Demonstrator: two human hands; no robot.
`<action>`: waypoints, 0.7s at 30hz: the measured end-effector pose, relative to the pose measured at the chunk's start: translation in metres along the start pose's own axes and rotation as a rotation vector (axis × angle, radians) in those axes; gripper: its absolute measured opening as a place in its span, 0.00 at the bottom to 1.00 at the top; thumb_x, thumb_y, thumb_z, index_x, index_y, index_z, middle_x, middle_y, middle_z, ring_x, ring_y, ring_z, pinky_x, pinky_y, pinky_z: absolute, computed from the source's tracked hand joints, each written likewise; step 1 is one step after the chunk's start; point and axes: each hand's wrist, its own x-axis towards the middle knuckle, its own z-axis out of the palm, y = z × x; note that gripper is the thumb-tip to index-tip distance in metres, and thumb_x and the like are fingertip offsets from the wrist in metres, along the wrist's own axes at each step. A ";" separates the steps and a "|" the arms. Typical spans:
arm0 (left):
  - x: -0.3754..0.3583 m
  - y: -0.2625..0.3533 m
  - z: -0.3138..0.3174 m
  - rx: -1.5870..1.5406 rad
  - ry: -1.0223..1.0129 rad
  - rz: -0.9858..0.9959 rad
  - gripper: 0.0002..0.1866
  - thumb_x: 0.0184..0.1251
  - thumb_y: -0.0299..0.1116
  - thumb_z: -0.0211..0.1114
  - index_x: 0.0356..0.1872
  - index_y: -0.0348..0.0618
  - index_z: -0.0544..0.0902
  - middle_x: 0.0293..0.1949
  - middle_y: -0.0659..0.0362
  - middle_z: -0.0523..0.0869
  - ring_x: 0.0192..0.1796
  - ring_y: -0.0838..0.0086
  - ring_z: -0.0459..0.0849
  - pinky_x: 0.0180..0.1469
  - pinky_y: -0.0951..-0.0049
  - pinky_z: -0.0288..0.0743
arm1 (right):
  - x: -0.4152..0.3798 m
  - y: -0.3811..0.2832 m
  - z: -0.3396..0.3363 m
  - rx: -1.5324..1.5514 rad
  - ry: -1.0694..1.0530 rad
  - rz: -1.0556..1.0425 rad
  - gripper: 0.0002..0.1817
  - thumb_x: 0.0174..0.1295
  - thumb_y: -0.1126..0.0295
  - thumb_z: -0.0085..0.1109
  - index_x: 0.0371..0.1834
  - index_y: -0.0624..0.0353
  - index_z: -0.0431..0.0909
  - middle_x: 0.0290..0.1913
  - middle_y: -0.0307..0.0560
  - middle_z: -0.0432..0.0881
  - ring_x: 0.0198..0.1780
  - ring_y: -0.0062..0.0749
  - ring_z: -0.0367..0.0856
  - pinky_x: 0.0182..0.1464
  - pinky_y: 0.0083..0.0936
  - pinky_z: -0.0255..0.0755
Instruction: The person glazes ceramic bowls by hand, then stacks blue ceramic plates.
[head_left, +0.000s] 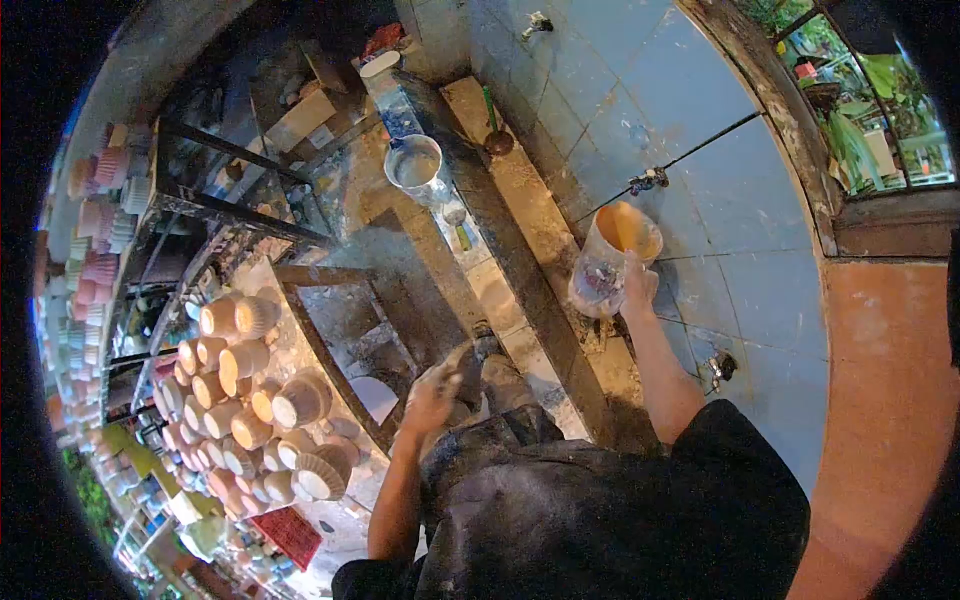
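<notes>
My right hand point(638, 286) is closed round the handle of a translucent plastic pitcher point(597, 272), stained orange inside and smeared outside. The pitcher tilts slightly over the wall side of the trough, near the tiled wall. My left hand point(432, 398) hangs by my knee with loosely spread, slightly blurred fingers and nothing visible in it. Farther off, a whitish pitcher point(413, 166) with greyish contents stands on the trough's dark edge point(500, 230). Beside its handle lies a small round-ended tool point(454, 212) whose kind I cannot make out.
Many fluted clay pots point(250, 375) crowd a board at my left, with racks of more pots behind. Taps point(648, 180) stick out from the blue tiled wall point(720, 200). A green-handled brush-like tool point(496, 138) leans at the trough's far end. A stool frame point(320, 275) stands left.
</notes>
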 end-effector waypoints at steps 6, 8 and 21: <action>-0.122 -0.052 -0.022 -0.025 0.175 -0.416 0.15 0.68 0.37 0.56 0.43 0.33 0.78 0.37 0.48 0.84 0.40 0.59 0.83 0.43 0.66 0.74 | 0.053 0.022 0.023 -0.231 0.216 -0.118 0.25 0.58 0.51 0.60 0.27 0.69 0.78 0.27 0.51 0.79 0.28 0.37 0.74 0.34 0.38 0.68; -0.157 -0.061 -0.015 -0.204 0.302 -0.565 0.15 0.69 0.37 0.55 0.43 0.34 0.79 0.34 0.51 0.84 0.38 0.66 0.83 0.40 0.69 0.75 | 0.037 0.006 0.030 -0.152 0.323 -0.034 0.26 0.61 0.51 0.57 0.28 0.70 0.79 0.28 0.53 0.81 0.28 0.41 0.76 0.34 0.39 0.69; -0.349 -0.148 0.082 -0.354 0.598 -0.854 0.16 0.68 0.39 0.53 0.43 0.37 0.81 0.35 0.54 0.84 0.36 0.69 0.81 0.39 0.70 0.74 | 0.013 -0.006 0.067 -0.302 0.696 0.076 0.36 0.60 0.41 0.52 0.33 0.75 0.81 0.34 0.60 0.83 0.38 0.49 0.82 0.41 0.42 0.74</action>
